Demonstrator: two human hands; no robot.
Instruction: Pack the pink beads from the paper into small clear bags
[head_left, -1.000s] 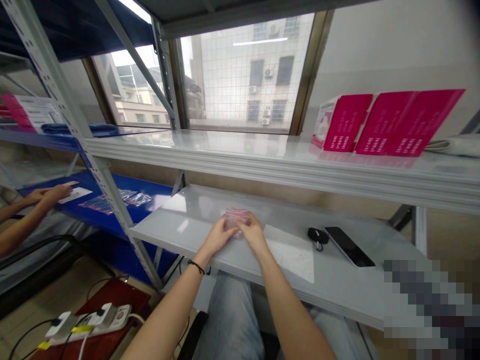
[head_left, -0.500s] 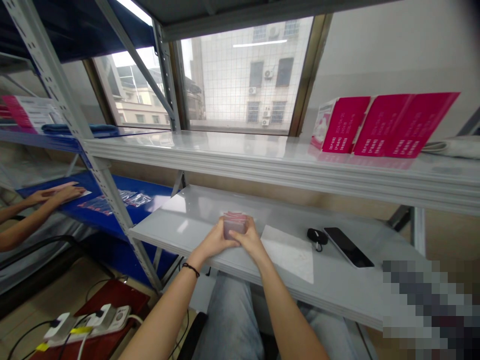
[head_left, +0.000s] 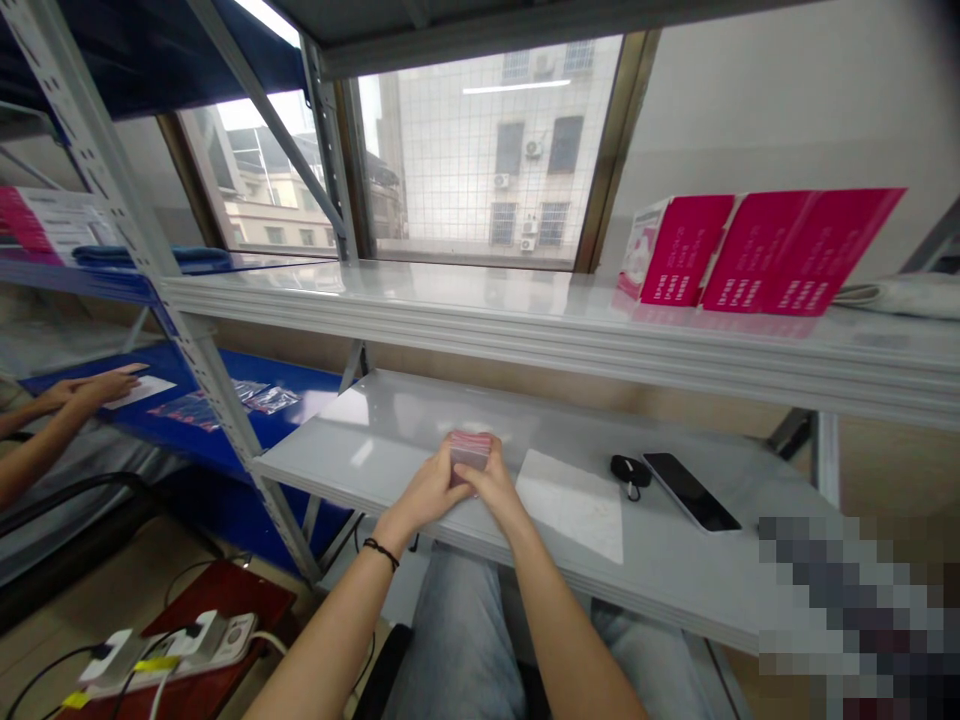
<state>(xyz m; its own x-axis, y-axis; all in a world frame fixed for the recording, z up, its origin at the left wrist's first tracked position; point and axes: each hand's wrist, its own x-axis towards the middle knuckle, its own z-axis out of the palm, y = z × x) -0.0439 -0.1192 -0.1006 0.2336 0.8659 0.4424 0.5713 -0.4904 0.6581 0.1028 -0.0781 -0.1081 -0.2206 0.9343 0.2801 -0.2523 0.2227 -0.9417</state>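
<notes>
Both my hands hold one small stack of thin, card-like pieces (head_left: 470, 453) with pink edges and a greyish face towards me. My left hand (head_left: 435, 483) wraps its left side, and my right hand (head_left: 494, 480) grips its right side. The thumbs come together across the lower front of the stack. It is held upright just over the grey shelf table (head_left: 420, 420), and I cannot tell whether its bottom edge touches the surface. A white sheet of paper (head_left: 574, 505) lies flat just right of my right hand.
Right of the paper are a small black case (head_left: 628, 470) with a clip and a phone (head_left: 691, 492). Pink boxes (head_left: 765, 250) stand on the upper shelf. At left, a co-worker's hands (head_left: 97, 388) are over a blue table (head_left: 232, 365) holding clear plastic packets (head_left: 271, 400).
The uneven, fanned top edges of the stack are now more level, and my hands remain around it. The co-worker's hands have moved left, uncovering more of a white sheet.
</notes>
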